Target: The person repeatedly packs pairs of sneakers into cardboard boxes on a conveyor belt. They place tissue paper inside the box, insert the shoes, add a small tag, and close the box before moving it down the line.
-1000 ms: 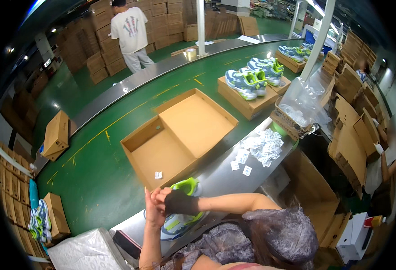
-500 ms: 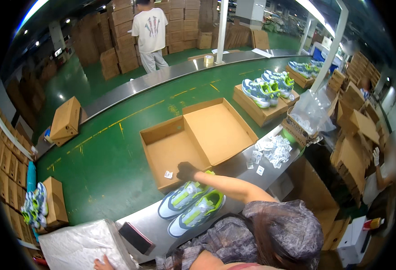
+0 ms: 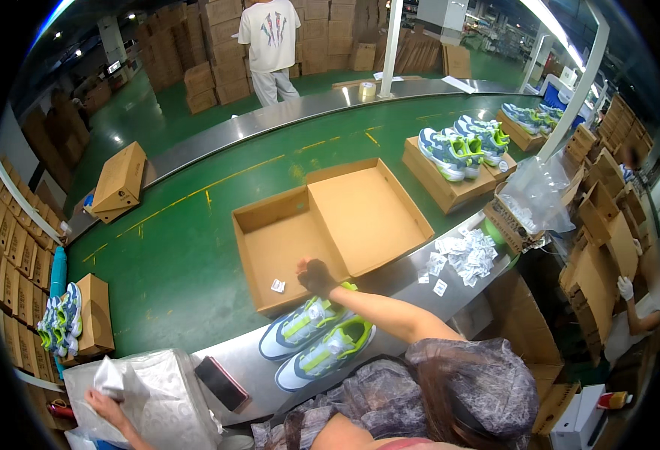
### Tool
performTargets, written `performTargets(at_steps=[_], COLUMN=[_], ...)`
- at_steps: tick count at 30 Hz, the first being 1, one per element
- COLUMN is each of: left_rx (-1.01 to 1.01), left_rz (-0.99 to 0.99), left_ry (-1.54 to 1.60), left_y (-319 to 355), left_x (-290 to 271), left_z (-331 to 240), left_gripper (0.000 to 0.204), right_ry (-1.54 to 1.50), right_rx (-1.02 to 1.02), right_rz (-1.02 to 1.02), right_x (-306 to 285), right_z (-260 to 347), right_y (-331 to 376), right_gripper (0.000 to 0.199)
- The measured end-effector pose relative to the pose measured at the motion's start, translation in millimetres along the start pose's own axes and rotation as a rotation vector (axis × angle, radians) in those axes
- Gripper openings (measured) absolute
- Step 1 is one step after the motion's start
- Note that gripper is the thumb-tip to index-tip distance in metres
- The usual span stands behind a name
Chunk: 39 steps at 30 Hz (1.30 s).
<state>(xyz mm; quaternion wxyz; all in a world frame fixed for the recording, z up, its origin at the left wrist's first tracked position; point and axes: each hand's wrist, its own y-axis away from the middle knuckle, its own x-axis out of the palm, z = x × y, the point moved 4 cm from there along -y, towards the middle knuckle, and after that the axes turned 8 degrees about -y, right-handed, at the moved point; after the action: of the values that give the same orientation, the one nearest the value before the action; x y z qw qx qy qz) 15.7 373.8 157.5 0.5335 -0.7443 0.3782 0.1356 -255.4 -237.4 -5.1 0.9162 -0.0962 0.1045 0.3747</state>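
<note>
My left hand point(image 3: 107, 407), bare, pinches a lifted sheet of white tissue paper point(image 3: 110, 380) above a pale stack of wrapping paper point(image 3: 166, 386) at the lower left. My right hand point(image 3: 316, 278), in a dark glove with bare fingertips, hovers with fingers slightly apart over the near side of an opened brown shoebox point(image 3: 270, 247). A small white sachet point(image 3: 278, 286) lies on the box floor just left of that hand. Below my right forearm, a pair of blue-grey sneakers point(image 3: 322, 352) with lime-green linings rests on the metal table edge.
A dark phone point(image 3: 222, 383) lies left of the sneakers. Loose white sachets point(image 3: 471, 257) are heaped right of the shoebox, beside a carton with a plastic bag point(image 3: 529, 195). More sneakers point(image 3: 461, 148) stand on closed boxes along the green belt point(image 3: 187, 270). A co-worker point(image 3: 270, 45) stands beyond it.
My left hand has moved left and up across the stack, raising a paper sheet. My right hand has shifted slightly up and right inside the box. The view has turned a little.
</note>
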Motion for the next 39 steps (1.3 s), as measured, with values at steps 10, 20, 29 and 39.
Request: performTargets(at_steps=[10,20,29,39], left_rx=[0.151,1.092,0.472,-0.545], left_rz=[0.810,0.620,0.584,1.624], left_ry=[1.031,0.397,-0.233,0.628], left_y=[129,227,178,212], left_x=[55,104,188,232], left_z=[-446,-533,-333,-288], left_gripper=[0.013,0.055,0.085,0.048], right_ry=[-0.598,-1.399,-0.641,0.765], right_rx=[-0.069,0.119,0.424,-0.272], right_rz=[0.556,-0.292,-1.187,-0.172], right_x=[-9,-263,-407,-227], right_z=[184,-101,-132,61], right_y=[30,-74,23,83], right_gripper=[0.053,0.010,0.035,0.040])
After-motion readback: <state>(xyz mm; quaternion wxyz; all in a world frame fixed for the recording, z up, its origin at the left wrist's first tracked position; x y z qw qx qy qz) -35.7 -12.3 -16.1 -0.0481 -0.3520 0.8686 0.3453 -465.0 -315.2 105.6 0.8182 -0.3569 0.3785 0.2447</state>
